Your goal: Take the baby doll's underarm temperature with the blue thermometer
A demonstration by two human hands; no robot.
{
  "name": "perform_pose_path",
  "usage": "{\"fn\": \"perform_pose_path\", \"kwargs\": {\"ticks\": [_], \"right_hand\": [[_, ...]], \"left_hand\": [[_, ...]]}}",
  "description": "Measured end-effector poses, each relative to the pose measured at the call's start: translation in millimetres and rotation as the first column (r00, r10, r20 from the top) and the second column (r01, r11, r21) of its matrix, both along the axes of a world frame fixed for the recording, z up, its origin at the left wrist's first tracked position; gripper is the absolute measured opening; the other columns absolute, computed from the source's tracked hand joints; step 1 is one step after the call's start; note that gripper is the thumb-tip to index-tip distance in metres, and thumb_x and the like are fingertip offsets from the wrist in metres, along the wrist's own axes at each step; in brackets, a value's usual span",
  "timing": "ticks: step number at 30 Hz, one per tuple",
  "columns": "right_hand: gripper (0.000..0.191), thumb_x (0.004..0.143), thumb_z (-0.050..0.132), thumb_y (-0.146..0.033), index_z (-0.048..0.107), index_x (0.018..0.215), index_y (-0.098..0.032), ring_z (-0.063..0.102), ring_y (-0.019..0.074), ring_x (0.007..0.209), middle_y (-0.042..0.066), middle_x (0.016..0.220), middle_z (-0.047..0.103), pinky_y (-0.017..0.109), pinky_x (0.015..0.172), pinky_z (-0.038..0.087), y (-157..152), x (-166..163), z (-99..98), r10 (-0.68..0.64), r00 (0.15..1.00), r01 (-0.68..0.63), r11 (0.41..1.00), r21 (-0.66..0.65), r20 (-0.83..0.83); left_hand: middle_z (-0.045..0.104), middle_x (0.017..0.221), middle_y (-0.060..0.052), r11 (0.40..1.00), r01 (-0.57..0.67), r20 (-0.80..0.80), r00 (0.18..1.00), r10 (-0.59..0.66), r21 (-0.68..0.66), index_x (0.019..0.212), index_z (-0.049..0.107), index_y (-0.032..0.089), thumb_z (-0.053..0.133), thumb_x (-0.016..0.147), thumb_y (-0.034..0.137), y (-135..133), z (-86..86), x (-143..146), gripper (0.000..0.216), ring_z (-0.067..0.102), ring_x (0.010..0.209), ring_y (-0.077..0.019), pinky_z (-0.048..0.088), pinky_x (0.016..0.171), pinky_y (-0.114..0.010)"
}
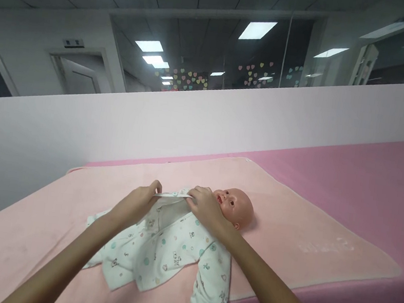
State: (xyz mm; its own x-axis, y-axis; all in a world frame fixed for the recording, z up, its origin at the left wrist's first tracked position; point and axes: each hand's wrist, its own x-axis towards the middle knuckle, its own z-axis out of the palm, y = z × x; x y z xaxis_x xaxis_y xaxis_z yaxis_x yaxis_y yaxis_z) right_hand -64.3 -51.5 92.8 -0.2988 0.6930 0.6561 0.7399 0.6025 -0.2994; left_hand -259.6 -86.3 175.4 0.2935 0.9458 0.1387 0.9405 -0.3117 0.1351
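A baby doll lies on its back with its head to the right, dressed in a white baby jacket printed with small animals and green dots. My left hand pinches the jacket's front edge over the doll's middle. Close to the doll's chin, my right hand grips the same edge near the collar. Between both hands the edge is lifted and stretched in a straight line. The near sleeve hangs toward the table's front edge. The jacket covers the doll's body.
Beneath the doll is a peach-coloured mat on a pink table surface. A low white wall runs behind it, with a glass window above bearing heart stickers. Something dark shows below the front edge.
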Motion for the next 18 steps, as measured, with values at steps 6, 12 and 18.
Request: {"fn": "perform_pose_path", "kwargs": {"ticks": [6,12,18], "right_hand": [[0.025,0.085,0.042,-0.015,0.063,0.073,-0.022,0.052,0.0168,0.080,0.004,0.076,0.061,0.034,0.082,0.033,-23,36,-17.5,0.147,0.974,-0.160,0.985,0.067,0.175],[0.025,0.087,0.041,-0.023,0.063,0.078,-0.021,0.051,0.0187,0.091,0.005,0.092,0.062,0.037,0.088,0.031,-29,60,-19.4,0.115,0.983,-0.139,0.974,0.178,0.141],[0.028,0.085,0.041,-0.033,0.064,0.076,-0.021,0.056,0.0171,0.078,0.004,0.080,0.066,0.029,0.073,0.037,8,96,-11.5,-0.077,0.966,0.065,0.996,-0.056,-0.249]], "left_hand": [[0.060,0.066,-0.003,0.994,0.081,-0.298,0.950,-0.099,-0.074,0.097,0.047,0.021,0.032,0.084,0.027,-29,-36.8,5,0.020,0.053,0.056,-0.0181,0.033,0.052,-0.025],[0.063,0.067,-0.001,0.953,0.095,-0.294,0.938,-0.182,-0.287,0.100,0.054,0.027,0.054,0.068,0.031,-33,-28.2,14,0.033,0.057,0.061,-0.0194,0.035,0.053,-0.025],[0.066,0.077,-0.001,0.988,0.071,-0.087,0.993,-0.084,-0.134,0.105,0.052,0.026,0.033,0.083,0.042,41,-17.5,19,0.033,0.058,0.065,-0.0165,0.039,0.058,-0.024]]}}
